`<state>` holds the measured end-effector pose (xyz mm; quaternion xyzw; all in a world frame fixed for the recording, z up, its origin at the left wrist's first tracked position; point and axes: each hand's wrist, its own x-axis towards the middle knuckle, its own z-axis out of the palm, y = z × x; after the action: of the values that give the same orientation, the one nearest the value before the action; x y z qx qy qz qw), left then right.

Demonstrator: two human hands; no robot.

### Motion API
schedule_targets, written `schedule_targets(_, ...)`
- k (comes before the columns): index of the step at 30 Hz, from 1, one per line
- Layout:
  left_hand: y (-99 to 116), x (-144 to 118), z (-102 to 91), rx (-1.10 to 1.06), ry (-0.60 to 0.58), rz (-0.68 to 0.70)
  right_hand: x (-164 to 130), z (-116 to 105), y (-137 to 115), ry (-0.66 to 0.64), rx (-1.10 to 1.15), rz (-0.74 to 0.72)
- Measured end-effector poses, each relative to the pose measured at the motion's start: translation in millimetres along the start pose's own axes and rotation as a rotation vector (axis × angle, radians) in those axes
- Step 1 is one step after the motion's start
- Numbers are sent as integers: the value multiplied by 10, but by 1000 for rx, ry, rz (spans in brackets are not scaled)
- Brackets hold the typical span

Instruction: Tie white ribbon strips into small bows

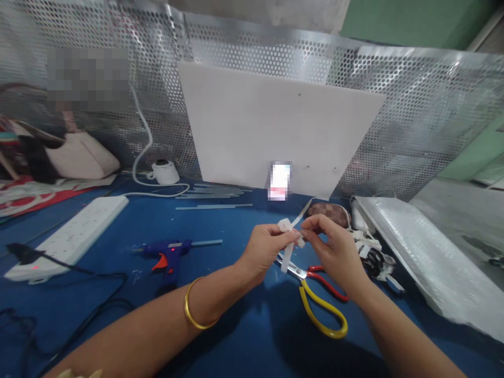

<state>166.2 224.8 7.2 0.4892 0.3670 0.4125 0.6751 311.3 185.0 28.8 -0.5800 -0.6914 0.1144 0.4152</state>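
Observation:
My left hand pinches a white ribbon, whose tail hangs down below the fingers. A rounded white piece at its upper end shows small reddish marks. My right hand is closed at the fingertips beside it, touching the ribbon piece; a strip of the ribbon runs up and back behind the hands. Below the hands lie scissors with one red and one yellow handle, their blades partly hidden behind the ribbon. To the left is a blue glue gun with an orange trigger, a glue stick protruding from its back.
Several loose glue sticks lie behind the glue gun. A white power strip with black cables occupies the left. A lit phone leans on a white board. At right are a checkered pouch and a plastic-wrapped panel.

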Motion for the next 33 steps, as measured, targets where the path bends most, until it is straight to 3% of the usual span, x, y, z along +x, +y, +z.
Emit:
schedule_targets(5,13,-10,-8,103,-76,-7,-32,-6,-32,50,-130,-65)
schedule_targets(9,-15,-21,2,87,-117,-79,-44,34,-32,63,-110,-82)
schedule_targets(13,-47,-18,20,3,-76,-146,6,58,49,40,73,43)
schedule_targets(17,-51,7,22,-60,9,-104,78,38,79,-9,372,222)
schedule_targets(21,-52,19,16,-72,14,-66,77,47,38,-118,471,284)
schedule_targets(25,-36,10,13,-25,-35,-22,52,43,42,-27,420,265)
schedule_targets(33,-23,2,14,12,-24,25,47,61,65,-1,284,173)
